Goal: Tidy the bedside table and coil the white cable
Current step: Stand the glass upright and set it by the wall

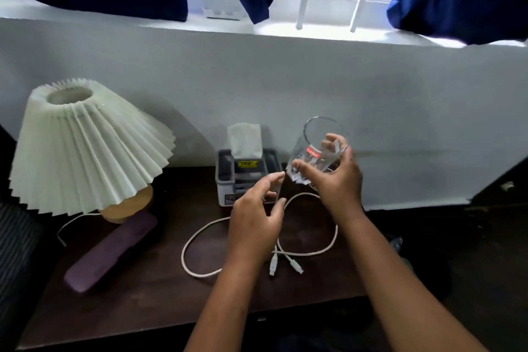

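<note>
A clear drinking glass (pixel 317 148) with a red label is tilted in the air above the dark bedside table (pixel 143 300); my right hand (pixel 334 180) grips it around the base. My left hand (pixel 257 217) hovers just left of the glass, fingers apart, holding nothing. The white cable (pixel 197 240) lies in loose loops on the table under both hands, its two plug ends (pixel 285 264) side by side near the front.
A pleated white lamp (pixel 85 146) with a wooden base stands at the left. A purple case (pixel 111 251) lies in front of it. A grey tissue box (pixel 245 177) sits against the white wall. Blue curtains hang above.
</note>
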`<state>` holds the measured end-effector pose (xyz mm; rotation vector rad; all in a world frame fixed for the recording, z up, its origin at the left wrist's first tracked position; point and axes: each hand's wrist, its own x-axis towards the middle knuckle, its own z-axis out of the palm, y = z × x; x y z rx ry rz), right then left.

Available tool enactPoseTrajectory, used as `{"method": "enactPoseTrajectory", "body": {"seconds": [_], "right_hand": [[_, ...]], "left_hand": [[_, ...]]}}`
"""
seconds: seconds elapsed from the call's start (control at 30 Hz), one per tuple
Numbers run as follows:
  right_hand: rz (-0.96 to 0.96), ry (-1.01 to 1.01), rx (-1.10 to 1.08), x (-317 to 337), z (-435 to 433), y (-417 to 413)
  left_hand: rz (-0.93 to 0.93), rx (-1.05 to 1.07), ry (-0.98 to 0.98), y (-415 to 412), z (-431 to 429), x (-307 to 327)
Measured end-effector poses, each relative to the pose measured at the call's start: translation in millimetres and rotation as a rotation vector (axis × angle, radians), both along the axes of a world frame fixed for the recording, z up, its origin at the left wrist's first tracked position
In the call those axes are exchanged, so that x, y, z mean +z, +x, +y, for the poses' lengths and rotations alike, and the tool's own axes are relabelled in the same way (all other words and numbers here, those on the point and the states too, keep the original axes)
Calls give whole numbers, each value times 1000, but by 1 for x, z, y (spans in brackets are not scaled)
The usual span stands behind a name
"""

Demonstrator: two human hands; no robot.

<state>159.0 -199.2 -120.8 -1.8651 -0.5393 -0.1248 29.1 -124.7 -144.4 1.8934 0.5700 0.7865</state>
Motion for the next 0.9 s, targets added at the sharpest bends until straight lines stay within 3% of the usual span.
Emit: {"method": "enactPoseTrajectory", "body": {"seconds": [0.23,0.53,0.9], "right_hand": [[-34,-91,-229,-19,-1,42],[120,-80,-296,-53,10,68],[136,-97,-308,-66,11,73]], "left_hand": [[70,-96,-1,13,-14,-14],[234,-102,95,8,-4,-22],[286,-95,189,7,-4,-23]]}}
